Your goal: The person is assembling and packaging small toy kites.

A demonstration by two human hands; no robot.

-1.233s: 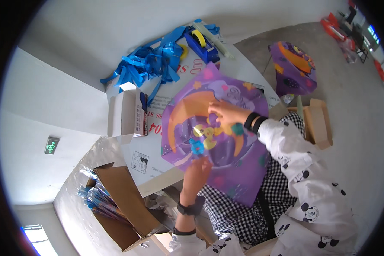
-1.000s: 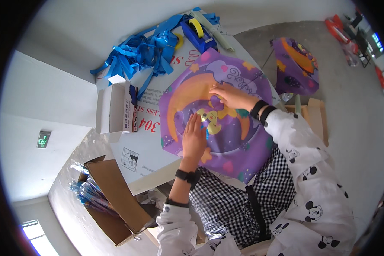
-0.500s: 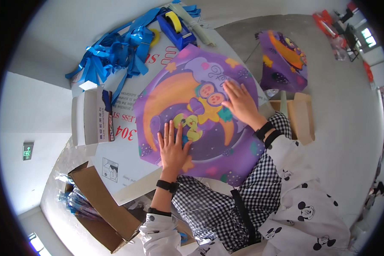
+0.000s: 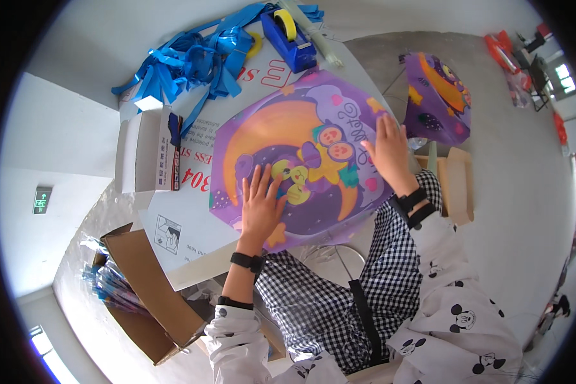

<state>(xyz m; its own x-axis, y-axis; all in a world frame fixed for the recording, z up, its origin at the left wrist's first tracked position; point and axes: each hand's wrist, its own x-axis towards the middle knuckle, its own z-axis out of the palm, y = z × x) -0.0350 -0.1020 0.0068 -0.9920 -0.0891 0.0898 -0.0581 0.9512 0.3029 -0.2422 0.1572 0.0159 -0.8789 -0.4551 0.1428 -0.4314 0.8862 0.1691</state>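
Note:
A many-sided purple printed sheet [image 4: 256,141], with an orange crescent moon and yellow cartoon figures on it, lies over the table. Its near edge reaches past the table toward my lap. My left hand [image 4: 261,203] rests flat on the sheet's near left part, fingers spread. On its right side, close to the edge, lies my right hand [image 4: 390,155], fingers stretched out and palm down. Neither hand grips anything.
The grey table [image 4: 179,230] bears a pile of blue strips [image 4: 205,64], a blue tape dispenser [image 4: 290,45] and a white box [image 4: 148,150]. A similar purple piece [image 4: 435,96] stands beyond right. Cardboard boxes [image 4: 141,281] [image 4: 459,185] flank me.
The sheet has turned on the table, and its near edge has drawn back from my lap. My right hand has shifted rightward with it. The whole view has also shifted slightly.

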